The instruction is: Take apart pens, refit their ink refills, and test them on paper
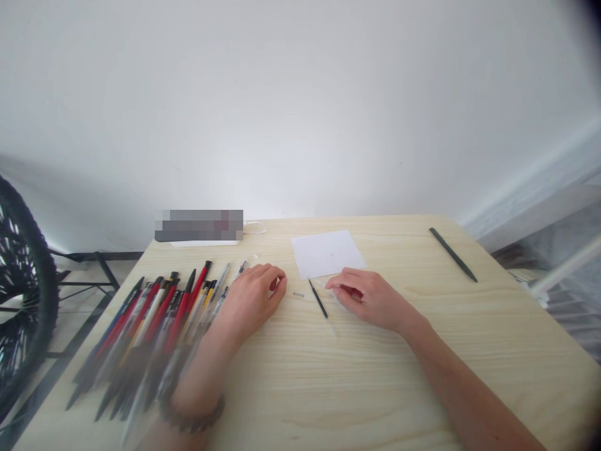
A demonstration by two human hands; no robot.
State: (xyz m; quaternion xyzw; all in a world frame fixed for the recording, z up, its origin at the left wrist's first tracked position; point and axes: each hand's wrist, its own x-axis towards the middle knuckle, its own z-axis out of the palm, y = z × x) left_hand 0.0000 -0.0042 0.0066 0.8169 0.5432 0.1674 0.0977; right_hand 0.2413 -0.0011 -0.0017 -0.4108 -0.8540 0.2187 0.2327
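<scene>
My left hand rests on the wooden table with its fingers curled loosely; I see nothing in it. It lies beside a heap of several pens, red, black and clear. My right hand is pinched shut on a clear pen barrel that lies along the tabletop. Between the hands lie a thin black refill and a tiny spring. A white paper sheet sits just beyond my right hand.
A long black stick lies at the far right of the table. A flat dark object on white paper sits at the back left edge. A black wicker chair stands left of the table, a white wall behind.
</scene>
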